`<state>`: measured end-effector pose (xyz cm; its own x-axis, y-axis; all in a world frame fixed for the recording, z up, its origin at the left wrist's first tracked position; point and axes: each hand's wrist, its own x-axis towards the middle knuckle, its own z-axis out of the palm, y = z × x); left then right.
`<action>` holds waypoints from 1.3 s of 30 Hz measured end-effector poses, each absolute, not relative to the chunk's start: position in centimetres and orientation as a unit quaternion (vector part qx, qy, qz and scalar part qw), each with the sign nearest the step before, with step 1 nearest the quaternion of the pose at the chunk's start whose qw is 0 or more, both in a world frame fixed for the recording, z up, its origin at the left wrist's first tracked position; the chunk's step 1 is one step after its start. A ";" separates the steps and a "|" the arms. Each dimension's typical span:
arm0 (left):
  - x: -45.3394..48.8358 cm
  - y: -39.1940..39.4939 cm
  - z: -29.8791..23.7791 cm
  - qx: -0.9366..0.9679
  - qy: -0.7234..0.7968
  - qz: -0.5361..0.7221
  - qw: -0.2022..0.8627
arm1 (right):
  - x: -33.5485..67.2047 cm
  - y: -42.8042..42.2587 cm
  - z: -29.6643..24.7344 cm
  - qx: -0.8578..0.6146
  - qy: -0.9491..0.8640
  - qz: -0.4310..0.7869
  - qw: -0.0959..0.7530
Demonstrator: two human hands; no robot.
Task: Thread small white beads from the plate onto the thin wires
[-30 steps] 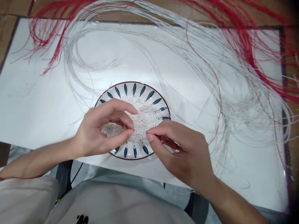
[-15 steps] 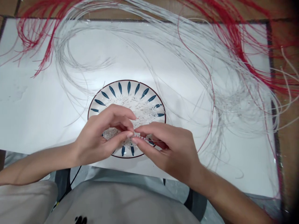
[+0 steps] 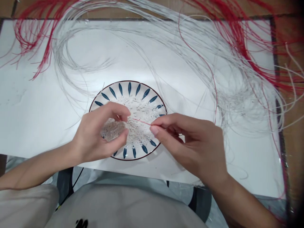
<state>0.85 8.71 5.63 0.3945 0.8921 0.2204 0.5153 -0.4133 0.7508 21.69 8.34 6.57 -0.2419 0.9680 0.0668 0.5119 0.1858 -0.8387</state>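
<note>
Between thumb and forefinger, my right hand (image 3: 194,145) pinches a thin red cord (image 3: 142,121). The cord's free end points left, over the plate. Close to that end, my left hand (image 3: 96,134) has its thumb and forefinger apart, with nothing visible between them. Beneath both hands lies a white plate (image 3: 134,86) with blue leaf marks and a brown rim. Many tiny white beads (image 3: 140,134) are spread across it. The rest of the cord is hidden by my right hand.
A bundle of white cords (image 3: 78,27) arcs across the white board (image 3: 23,126) and tangles at the right. Red cords (image 3: 38,34) lie at the upper left, and another red bunch (image 3: 239,34) at the upper right. Wooden flooring (image 3: 293,139) borders the board.
My hands have come apart. The right hand has moved right with the red cord, baring its tip, and my left thumb and forefinger have parted. More of the beads show.
</note>
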 end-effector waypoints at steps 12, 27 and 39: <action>0.6 9.0 4.9 0.911 0.336 0.159 0.179 | 21.9 8.4 6.6 -0.538 -0.695 0.332 0.341; 0.8 9.1 4.6 0.914 0.325 0.176 0.169 | 21.7 8.3 6.7 -0.538 -0.690 0.358 0.328; 0.5 9.7 6.3 0.620 0.459 0.318 0.552 | 21.5 8.0 7.1 -0.528 -0.648 0.436 0.334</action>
<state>0.47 9.67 6.29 0.3766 0.9196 -0.1120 0.2173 0.0298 0.9757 21.51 7.98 7.09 -0.2197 0.9752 -0.0274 0.3921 0.0625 -0.9178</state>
